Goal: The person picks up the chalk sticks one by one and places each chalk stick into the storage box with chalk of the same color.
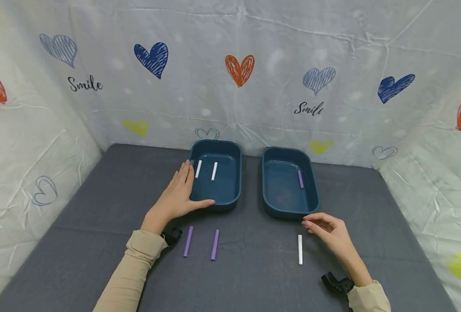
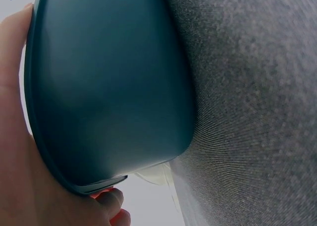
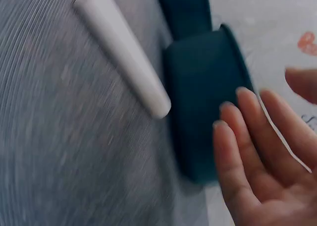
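Observation:
My left hand (image 1: 178, 196) rests along the left side of the left blue tray (image 1: 236, 173), straight fingers at the left rim and thumb across the front rim. In the left wrist view, the hand lies against the edge of that tray (image 2: 109, 82). Two white chalk-like sticks (image 1: 214, 171) lie inside it. My right hand (image 1: 329, 229), holding nothing, has its relaxed fingers at the front right corner of the right blue tray (image 1: 279, 190). That tray contains one purple stick (image 1: 300, 179). Just left of the right hand, a white stick (image 1: 300, 250) lies on the table.
Two purple sticks (image 1: 214, 245) lie on the grey cloth-covered table (image 1: 253, 273), in front of the left tray and close to the left wrist. Behind the trays hangs a white curtain (image 1: 199, 99) printed with hearts, which also runs along both sides.

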`<state>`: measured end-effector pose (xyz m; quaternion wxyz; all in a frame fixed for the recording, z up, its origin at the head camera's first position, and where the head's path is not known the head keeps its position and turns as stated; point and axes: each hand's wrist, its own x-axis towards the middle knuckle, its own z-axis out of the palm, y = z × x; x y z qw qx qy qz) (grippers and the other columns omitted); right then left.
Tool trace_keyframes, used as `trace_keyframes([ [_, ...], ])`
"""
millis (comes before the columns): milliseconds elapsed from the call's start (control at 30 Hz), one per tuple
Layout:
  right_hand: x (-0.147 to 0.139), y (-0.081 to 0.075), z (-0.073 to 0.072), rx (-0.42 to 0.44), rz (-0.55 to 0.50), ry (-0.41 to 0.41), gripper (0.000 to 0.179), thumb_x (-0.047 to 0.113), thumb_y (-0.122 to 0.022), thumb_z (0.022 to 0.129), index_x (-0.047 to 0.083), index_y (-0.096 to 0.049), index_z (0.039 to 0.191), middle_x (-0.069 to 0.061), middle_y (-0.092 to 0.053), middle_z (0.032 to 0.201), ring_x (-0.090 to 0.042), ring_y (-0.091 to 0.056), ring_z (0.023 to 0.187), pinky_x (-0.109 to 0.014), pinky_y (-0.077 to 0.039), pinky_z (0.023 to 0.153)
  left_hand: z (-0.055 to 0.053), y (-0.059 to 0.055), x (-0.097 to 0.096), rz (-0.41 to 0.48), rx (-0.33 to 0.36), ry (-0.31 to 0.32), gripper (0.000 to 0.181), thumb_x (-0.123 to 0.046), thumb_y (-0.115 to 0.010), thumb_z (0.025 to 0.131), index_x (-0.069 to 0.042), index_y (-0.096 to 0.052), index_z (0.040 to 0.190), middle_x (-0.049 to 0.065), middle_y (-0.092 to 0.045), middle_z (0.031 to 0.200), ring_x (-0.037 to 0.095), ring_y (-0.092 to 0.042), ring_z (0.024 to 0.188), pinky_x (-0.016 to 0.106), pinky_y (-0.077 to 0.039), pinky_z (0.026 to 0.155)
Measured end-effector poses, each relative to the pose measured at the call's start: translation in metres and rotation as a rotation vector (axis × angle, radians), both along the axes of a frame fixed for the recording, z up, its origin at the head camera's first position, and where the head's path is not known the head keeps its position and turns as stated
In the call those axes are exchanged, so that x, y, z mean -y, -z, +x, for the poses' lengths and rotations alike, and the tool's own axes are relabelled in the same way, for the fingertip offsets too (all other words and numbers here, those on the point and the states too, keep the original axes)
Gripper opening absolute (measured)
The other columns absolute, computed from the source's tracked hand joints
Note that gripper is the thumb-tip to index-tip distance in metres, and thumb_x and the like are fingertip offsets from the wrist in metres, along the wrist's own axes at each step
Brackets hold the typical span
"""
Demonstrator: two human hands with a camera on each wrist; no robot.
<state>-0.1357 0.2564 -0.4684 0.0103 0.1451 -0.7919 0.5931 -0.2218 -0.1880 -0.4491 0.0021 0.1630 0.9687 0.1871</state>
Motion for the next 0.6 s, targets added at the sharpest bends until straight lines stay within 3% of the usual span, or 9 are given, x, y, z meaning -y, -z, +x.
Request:
trace_keyframes([
  [167,-0.006,0.012,-0.004,0.061,0.136,-0.082,0.029,0.014,-0.07,0.094,0.0,-0.066,0.12,-0.016,-0.067,0.115,-0.015,-0.065,0.099,-0.029,-0.057,0.078,0.0,0.001,0.001,-0.001,0.001,-0.007,0.133,-0.087,-0.053,0.075,0.005,-0.001,0.156,0.018,0.013,0.164,0.032,0.009,0.151,0.053,-0.006,0.121],
  [433,-0.016,0.018,-0.004,0.114,0.337,-0.283,0.083,0.026,-0.088,0.077,0.015,-0.043,0.147,-0.006,-0.051,0.138,-0.019,-0.05,0.12,-0.026,-0.044,0.097,0.002,0.001,0.0,0.01,0.011,0.0,0.133,-0.086,-0.053,0.076,0.005,0.001,0.156,0.019,0.013,0.164,0.033,0.009,0.151,0.053,-0.005,0.121],
  [600,-0.016,0.018,-0.002,0.077,0.397,-0.355,0.098,0.035,-0.092,0.07,0.02,-0.037,0.15,-0.001,-0.043,0.142,-0.018,-0.042,0.125,-0.026,-0.037,0.103,0.001,0.0,0.0,-0.002,0.004,-0.005,0.133,-0.086,-0.053,0.075,0.005,0.0,0.156,0.019,0.013,0.164,0.034,0.007,0.151,0.053,-0.007,0.121],
])
